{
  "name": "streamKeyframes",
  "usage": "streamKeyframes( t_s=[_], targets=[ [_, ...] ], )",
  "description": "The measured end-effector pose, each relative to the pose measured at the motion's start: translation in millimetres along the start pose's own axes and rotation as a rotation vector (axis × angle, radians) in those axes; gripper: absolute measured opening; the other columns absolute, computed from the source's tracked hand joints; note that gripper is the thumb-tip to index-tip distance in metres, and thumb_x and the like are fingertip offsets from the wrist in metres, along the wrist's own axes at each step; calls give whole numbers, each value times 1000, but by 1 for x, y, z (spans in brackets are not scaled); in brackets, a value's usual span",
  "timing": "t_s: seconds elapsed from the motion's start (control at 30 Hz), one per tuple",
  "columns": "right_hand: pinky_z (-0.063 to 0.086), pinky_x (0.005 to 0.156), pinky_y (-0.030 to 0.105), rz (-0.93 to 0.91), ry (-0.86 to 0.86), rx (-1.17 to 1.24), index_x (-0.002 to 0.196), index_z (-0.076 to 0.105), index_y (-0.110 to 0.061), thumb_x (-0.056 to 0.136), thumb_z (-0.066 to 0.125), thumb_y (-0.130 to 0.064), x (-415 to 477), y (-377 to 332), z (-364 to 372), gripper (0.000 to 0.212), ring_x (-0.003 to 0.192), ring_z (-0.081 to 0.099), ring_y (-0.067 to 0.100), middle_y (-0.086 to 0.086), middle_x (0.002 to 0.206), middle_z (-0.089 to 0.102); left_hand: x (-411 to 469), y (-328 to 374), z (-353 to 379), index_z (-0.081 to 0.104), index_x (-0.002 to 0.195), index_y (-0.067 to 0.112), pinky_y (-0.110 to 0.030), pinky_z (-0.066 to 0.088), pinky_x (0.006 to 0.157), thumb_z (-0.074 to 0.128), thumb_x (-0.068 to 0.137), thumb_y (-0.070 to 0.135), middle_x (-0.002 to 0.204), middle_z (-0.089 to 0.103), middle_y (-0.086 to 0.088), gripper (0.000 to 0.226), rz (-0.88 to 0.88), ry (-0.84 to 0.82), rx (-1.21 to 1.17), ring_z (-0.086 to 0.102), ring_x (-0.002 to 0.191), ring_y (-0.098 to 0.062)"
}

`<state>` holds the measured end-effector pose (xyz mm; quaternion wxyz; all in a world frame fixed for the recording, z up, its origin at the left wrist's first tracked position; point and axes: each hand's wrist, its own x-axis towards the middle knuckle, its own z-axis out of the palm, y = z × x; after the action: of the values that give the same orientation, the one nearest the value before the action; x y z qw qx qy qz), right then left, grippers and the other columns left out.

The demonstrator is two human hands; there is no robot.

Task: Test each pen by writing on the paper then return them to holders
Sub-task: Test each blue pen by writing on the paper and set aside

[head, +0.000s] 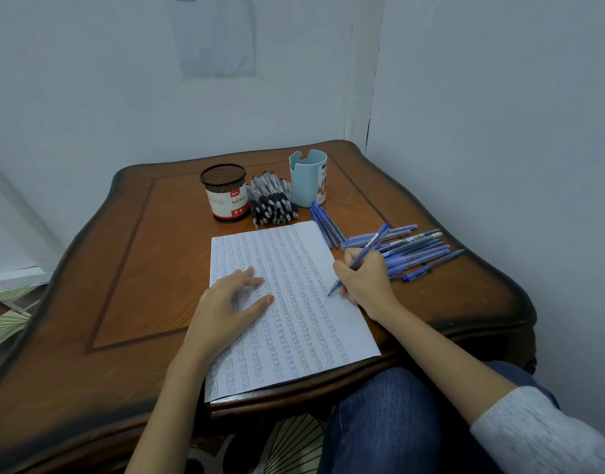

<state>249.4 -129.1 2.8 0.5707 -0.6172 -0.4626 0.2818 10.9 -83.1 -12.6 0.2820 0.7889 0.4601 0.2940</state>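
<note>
A white sheet of paper covered in rows of blue writing lies on the wooden table. My right hand grips a blue pen, its tip touching the paper near the right edge. My left hand rests flat on the sheet with fingers spread. A black mesh holder and a light blue holder stand behind the paper. Between them lies a pile of black pens. Blue pens are spread out to the right, and a few more blue pens lie by the blue holder.
Walls close in behind and to the right of the table. A sheet of paper hangs on the back wall. My knee in blue jeans is under the table's near edge. Patterned floor shows at the left.
</note>
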Motion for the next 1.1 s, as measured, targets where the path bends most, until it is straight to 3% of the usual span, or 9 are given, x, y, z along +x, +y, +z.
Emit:
streamKeyframes(
  t_s=[0.37, 0.53, 0.63, 0.9, 1.03, 1.1],
  targets=[
    [30, 32, 16, 3, -11, 5, 52, 33, -11, 86, 55, 10, 2, 2, -1, 45, 28, 46, 11, 5, 42, 36, 0, 0, 0, 62, 118, 39, -47, 31, 112, 65, 80, 54, 141, 48, 16, 41, 3, -3, 12, 38, 134, -4],
    [28, 32, 17, -6, -37, -5, 51, 29, -13, 85, 53, 11, 4, 4, 0, 49, 28, 46, 13, -3, 35, 27, 0, 0, 0, 62, 117, 38, -46, 31, 112, 65, 81, 54, 141, 48, 16, 40, 7, -1, 15, 38, 133, -3],
    [27, 31, 17, 2, -42, 4, 51, 30, -13, 85, 53, 11, 4, 4, 0, 48, 27, 46, 13, 2, 39, 28, 0, 0, 0, 62, 117, 38, -46, 31, 112, 65, 81, 53, 142, 48, 15, 40, 4, -2, 18, 38, 133, -4],
    [26, 32, 15, 4, -38, -16, 50, 28, -14, 85, 52, 12, 6, 7, 0, 50, 28, 46, 13, -6, 38, 25, 0, 1, 0, 62, 119, 36, -45, 31, 113, 66, 82, 51, 142, 47, 15, 40, 1, -7, 24, 37, 134, -4],
    [30, 33, 17, -31, -4, -15, 50, 31, -12, 84, 53, 12, 5, 5, 0, 48, 29, 47, 13, 3, 43, 28, 1, 0, -1, 62, 118, 39, -44, 32, 112, 66, 82, 52, 142, 47, 16, 39, 6, -7, 27, 39, 132, -2],
    [31, 34, 17, -41, -7, -29, 50, 30, -13, 84, 53, 12, 4, 6, 1, 48, 30, 46, 15, -2, 41, 27, 1, 0, 0, 61, 117, 41, -45, 31, 112, 66, 82, 53, 142, 47, 16, 38, 5, -11, 30, 38, 132, -2]
  ],
)
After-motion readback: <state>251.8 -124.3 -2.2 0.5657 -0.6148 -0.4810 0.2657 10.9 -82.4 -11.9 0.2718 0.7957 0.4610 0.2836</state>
